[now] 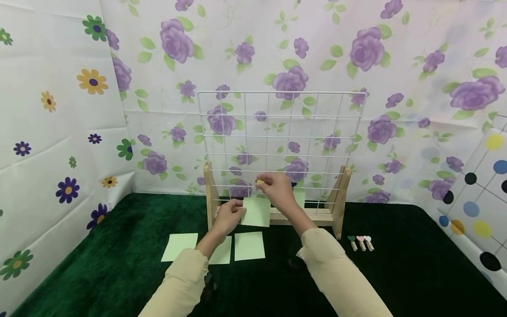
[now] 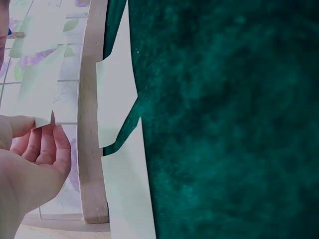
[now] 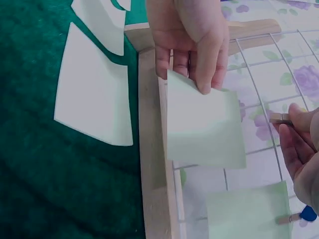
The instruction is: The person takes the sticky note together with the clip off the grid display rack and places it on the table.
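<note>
My left hand [image 1: 229, 217] pinches the left edge of a pale green paper square [image 1: 256, 212] between thumb and fingers, holding it in front of the white wire grid [image 1: 277, 136]. Just above that paper, my right hand [image 1: 276, 190] pinches a small wooden clothespin [image 3: 280, 118] with a yellow top [image 1: 259, 182]. The clothespin is near the grid wires and apart from the paper. To the right, a second green square [image 3: 249, 214] hangs on the grid under a clothespin with a dark blue heart [image 3: 308, 213], partly behind my right arm in the head view.
Three more paper squares, one being the right-hand sheet [image 1: 249, 246], lie on the dark green cloth [image 1: 99, 259]. Three heart-topped clothespins [image 1: 361, 243] lie to the right. A wooden stand [image 1: 341, 198] supports the grid before a floral backdrop [image 1: 158, 88].
</note>
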A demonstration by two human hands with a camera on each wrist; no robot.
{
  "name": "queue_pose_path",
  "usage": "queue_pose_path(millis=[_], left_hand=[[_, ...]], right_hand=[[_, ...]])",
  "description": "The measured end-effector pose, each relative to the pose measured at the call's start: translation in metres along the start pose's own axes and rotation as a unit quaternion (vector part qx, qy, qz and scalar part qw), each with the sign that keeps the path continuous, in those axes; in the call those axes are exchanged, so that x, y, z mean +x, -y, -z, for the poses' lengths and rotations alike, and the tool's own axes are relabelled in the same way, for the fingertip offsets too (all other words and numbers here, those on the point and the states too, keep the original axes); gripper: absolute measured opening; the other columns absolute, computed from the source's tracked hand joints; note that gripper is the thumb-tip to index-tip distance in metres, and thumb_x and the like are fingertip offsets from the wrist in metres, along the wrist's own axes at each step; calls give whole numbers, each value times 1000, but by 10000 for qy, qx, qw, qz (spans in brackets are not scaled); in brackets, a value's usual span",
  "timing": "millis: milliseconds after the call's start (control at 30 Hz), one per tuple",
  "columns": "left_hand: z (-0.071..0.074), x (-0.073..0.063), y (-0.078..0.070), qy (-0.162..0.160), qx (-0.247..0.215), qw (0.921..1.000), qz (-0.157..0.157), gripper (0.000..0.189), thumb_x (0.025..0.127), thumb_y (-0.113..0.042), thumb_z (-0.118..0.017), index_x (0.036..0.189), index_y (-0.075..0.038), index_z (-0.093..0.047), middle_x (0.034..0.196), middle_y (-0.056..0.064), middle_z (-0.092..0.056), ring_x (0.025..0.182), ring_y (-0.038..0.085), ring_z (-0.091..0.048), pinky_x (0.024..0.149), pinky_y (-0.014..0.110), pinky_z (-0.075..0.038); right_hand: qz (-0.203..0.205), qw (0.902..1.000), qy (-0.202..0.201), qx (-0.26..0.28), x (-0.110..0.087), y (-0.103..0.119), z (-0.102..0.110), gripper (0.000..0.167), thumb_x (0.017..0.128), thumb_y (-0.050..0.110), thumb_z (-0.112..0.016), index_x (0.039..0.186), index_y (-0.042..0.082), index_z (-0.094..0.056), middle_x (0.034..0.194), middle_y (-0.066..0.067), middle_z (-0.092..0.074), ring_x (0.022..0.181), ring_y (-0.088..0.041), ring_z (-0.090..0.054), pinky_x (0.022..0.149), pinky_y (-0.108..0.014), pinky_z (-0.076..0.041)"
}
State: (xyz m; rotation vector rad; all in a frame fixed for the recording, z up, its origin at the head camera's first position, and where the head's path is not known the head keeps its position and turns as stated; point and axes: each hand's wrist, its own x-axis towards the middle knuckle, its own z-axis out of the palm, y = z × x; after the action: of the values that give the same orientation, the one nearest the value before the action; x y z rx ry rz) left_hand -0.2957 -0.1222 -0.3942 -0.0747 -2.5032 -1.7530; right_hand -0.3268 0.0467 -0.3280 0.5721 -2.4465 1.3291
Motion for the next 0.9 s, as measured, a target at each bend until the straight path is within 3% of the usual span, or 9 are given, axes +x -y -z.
queue_pose_path(millis=[167,267,433,533,700,900], left_hand=[[-2,-5,0,90,-6,9999,88,23,97,-10,-55,116,2,-59,110,13,-62,91,25,-58,75,38,-50],[-2,-8,0,108,-59,9998,181,22,95,-8,-55,114,2,-59,107,13,-60,91,25,-56,75,36,-48],[-2,-15,1,240,-16,9994,232,27,92,-3,-54,118,2,-57,110,15,-58,101,28,-53,79,40,-47],[-4,-17,2,324,-1,9992,253,24,93,-4,-54,115,2,-58,107,13,-59,97,26,-54,77,38,-46],[-8,-21,1,459,-235,9985,192,16,97,-11,-56,107,0,-63,98,8,-62,85,19,-54,71,34,-48],[-9,-26,-2,790,-374,9962,11,17,95,-15,-61,99,-1,-70,91,4,-65,83,18,-58,75,41,-52]], right_hand=[[-19,10000,-3,-30,-12,-12,10,24,88,17,-73,110,7,-71,105,-7,-71,94,-22,-68,77,-39,-55],[-66,9999,116,-70,-19,-17,16,23,89,19,-72,108,7,-72,104,-6,-70,86,-22,-69,72,-38,-56],[-49,9977,665,-66,-27,-27,25,22,93,19,-67,107,4,-73,88,-4,-72,77,-22,-69,65,-32,-55],[-75,9947,1024,-80,-32,-34,29,20,93,16,-65,106,2,-73,83,-4,-71,79,-24,-68,65,-30,-55],[-138,9923,1230,-97,-41,-45,38,20,92,11,-66,107,-1,-71,97,-10,-70,80,-21,-68,67,-31,-55],[-194,9915,1274,-161,-49,-54,52,23,94,11,-63,109,-4,-70,98,-13,-70,74,-19,-68,66,-32,-56]])
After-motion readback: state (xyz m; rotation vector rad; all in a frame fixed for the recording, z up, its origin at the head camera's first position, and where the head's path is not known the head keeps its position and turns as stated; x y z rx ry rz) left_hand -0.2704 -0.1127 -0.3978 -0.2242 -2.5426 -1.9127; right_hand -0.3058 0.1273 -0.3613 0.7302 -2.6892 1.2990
